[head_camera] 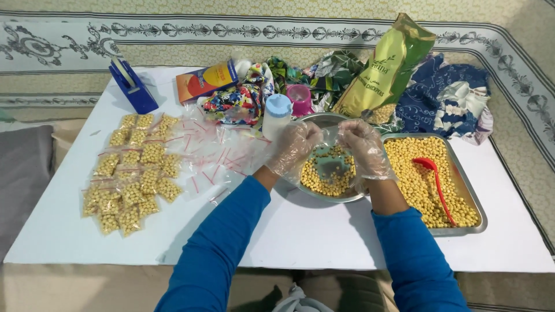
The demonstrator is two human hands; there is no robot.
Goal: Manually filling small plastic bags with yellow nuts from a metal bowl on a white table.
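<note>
Both gloved hands are up over the round metal bowl (pixel 329 190) of chickpeas. The left hand (pixel 293 149) and the right hand (pixel 365 149) each pinch an edge of a small clear bag (pixel 329 151), stretched between them with a few chickpeas showing through it. To do this well, as I judge it, the mouth should stay taut and level right above the bowl, so any strays drop back in and not onto the white worktop (pixel 312 231). The bag sits directly between the fingertips, touching both hands, just above the bowl.

To the right, a rectangular metal tray (pixel 474 202) is heaped with chickpeas, a red scoop (pixel 435 179) lying in it. On the left side, filled bags (pixel 134 173) lie in rows, with empty red-striped bags (pixel 222 156) between them and the bowl. Far side: a blue tape dispenser (pixel 132 85) and a green chickpea sack (pixel 386 69).
</note>
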